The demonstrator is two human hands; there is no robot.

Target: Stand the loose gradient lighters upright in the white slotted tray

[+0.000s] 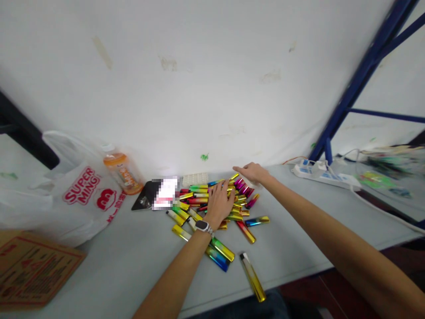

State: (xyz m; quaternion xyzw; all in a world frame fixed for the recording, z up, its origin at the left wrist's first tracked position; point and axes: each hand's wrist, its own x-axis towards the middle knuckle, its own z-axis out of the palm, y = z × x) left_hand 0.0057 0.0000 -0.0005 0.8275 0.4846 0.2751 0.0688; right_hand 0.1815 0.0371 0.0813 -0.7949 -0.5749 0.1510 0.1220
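Observation:
A heap of shiny lighters (199,200) in gold, green, red, blue and magenta lies on the grey table near the wall. My left hand (221,199), with a watch (203,225) on its wrist, lies over the middle of the heap, fingers spread and touching the lighters. At the heap's far right edge is my right hand (252,172), one finger stretched out to the left and its lower fingers partly hidden; I see nothing held in it. A gold lighter (253,278) lies apart at the table's front edge, and a blue-gold lighter (257,221) is right of the heap.
Left of the heap are a dark flat item with a blurred-out light part (143,198), an orange drink bottle (124,172), a white plastic bag (83,204) and a cardboard box (36,270). A pale bumpy tray (195,179) touches the wall. Rightward sits a power strip (327,176) by a blue frame (352,88).

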